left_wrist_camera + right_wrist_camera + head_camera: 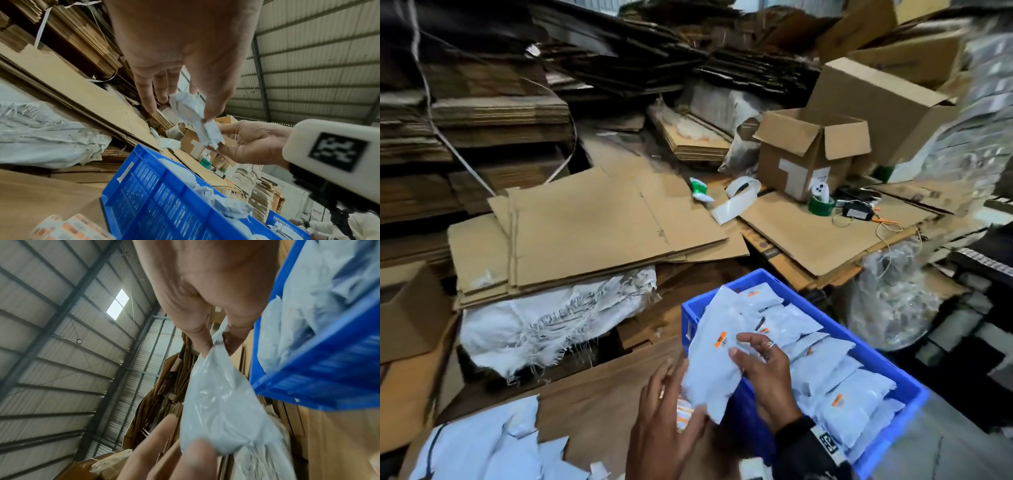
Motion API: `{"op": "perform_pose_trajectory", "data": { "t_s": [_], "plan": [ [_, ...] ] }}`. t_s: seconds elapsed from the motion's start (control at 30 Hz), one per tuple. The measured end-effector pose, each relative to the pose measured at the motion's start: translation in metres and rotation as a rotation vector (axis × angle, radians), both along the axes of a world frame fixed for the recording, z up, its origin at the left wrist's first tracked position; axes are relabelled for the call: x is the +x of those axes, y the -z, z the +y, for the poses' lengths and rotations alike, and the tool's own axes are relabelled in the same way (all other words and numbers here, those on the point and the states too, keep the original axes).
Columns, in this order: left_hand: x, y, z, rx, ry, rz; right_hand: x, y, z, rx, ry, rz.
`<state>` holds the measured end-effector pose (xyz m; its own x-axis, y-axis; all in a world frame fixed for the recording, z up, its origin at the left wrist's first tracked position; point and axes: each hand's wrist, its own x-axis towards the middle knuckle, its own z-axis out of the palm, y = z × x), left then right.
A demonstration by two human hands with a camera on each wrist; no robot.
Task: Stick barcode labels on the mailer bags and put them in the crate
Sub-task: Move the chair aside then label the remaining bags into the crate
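Both hands carry 1 grey mailer bag (710, 356) over the near left corner of the blue crate (893, 368). An orange barcode label (721, 337) already sits on its upper face, so for this bag the sticking looks done and only the drop into the crate is left.

The right hand (763, 370) lies over the bag's right edge; in the right wrist view its thumb and a finger pinch the plastic. The left hand (669, 421) supports the lower end from the left, and the left wrist view shows the thumb and fingertips (149, 104) pinching the crumpled end of the bag.

The crate is already well filled: many grey bags lie in overlapping rows, and several show orange labels, for example one near the right end (837, 400). Not every bag's label can be seen, since most overlap.

Work remains. A heap of grey bags (482, 448) lies on the cardboard surface (599, 411) at the lower left, with no orange labels visible on them, so they probably still need labelling. A strip of orange and white labels (72, 227) shows just beside the crate's wall, under the left hand, so supply is still at hand. By my estimate the job is past halfway, though the heap's depth is hidden.
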<state>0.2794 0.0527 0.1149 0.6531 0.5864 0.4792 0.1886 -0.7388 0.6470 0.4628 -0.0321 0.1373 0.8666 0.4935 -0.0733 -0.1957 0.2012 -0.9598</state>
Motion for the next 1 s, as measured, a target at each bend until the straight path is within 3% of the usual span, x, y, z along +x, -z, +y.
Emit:
{"op": "perform_pose_trajectory", "data": {
  "t_s": [0.13, 0.23, 0.3, 0.4, 0.5, 0.7, 0.83, 0.93, 1.0],
  "plan": [
    [0.017, -0.005, -0.003, 0.005, -0.01, 0.009, 0.077, -0.007, 0.007, -0.099, 0.117, -0.073],
    [0.023, 0.006, -0.001, 0.023, -0.011, 0.031, 0.147, 0.023, 0.022, -0.278, 0.227, -0.085],
    [0.029, 0.017, 0.0, 0.023, -0.05, 0.035, 0.197, 0.071, 0.035, -0.446, 0.24, -0.095],
    [0.04, 0.026, -0.004, 0.014, -0.114, 0.048, 0.214, 0.095, 0.044, -0.653, 0.148, -0.096],
    [0.053, 0.029, -0.012, -0.011, -0.145, 0.061, 0.199, 0.077, 0.039, -0.795, -0.006, -0.142],
    [0.068, 0.027, -0.023, -0.052, -0.13, 0.104, 0.217, 0.068, 0.016, -0.707, -0.258, -0.032],
    [0.067, 0.032, -0.022, -0.065, -0.133, 0.119, 0.234, 0.041, -0.004, -1.148, -0.283, -0.552],
    [0.062, 0.036, -0.021, -0.058, -0.14, 0.134, 0.227, 0.029, 0.001, -1.125, -0.196, -0.795],
    [0.058, 0.039, -0.021, -0.066, -0.148, 0.14, 0.222, 0.034, 0.017, -1.068, -0.275, -0.975]
  ]
}}
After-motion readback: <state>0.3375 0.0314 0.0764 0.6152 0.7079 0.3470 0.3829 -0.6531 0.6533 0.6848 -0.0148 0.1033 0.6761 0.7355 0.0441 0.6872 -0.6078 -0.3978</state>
